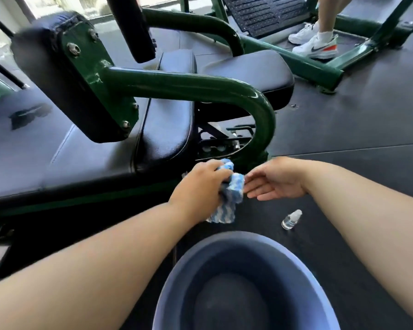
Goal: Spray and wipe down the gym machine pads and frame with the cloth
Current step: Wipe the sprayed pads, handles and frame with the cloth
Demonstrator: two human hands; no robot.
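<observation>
1. Gripping the cloth (231, 191) at frame centre in the head view, the left hand (200, 184) is bunching it just below the pad (167, 132) and green frame (260, 110); one end is hanging down.
2. The right hand (279, 179) is lying open, fingers straight, tips just beside the cloth.
3. The bottle (291, 220) is sitting on the floor at lower right, near the right forearm; a careless sweep is likely to knock it over.
4. No writing is reading clearly; a swoosh is showing on a bystander's shoe (317, 47), upper right.
</observation>
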